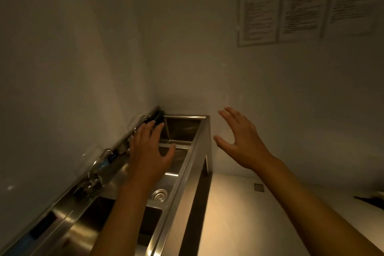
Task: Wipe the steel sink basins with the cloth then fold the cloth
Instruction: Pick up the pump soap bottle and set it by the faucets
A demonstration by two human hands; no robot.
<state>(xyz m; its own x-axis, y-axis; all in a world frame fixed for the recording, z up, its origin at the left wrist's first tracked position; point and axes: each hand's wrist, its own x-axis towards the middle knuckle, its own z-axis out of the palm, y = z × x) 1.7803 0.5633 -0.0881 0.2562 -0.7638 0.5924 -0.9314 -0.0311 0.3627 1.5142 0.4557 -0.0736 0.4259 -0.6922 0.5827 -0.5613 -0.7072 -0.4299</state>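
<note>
Though three printed notices (259, 13) hang side by side on the right-hand wall, their lines of dark text are too blurred to read; no brand or label shows anywhere else. Below them a long stainless steel sink unit (188, 164) runs along the left wall into the corner, holding a row of basins — the far basin (180, 129) by the corner, a middle basin (176, 164) with a round drain strainer (159, 194) in its floor, and a near basin (93, 220) lying dark under the left forearm. A faucet (99, 162) stands on the back ledge, with dark objects along that ledge which cannot be made out; no cloth can be picked out in this dim view. The left hand (148, 151) hovers over the divide between the far and middle basins, fingers straight and spread, holding nothing; the right hand (241, 141) is raised well to the right of the sink's front edge, out over the floor (239, 214) — fingers wide apart and gently bent, likewise empty. A small square floor drain (259, 187) sits beyond the right forearm.
</note>
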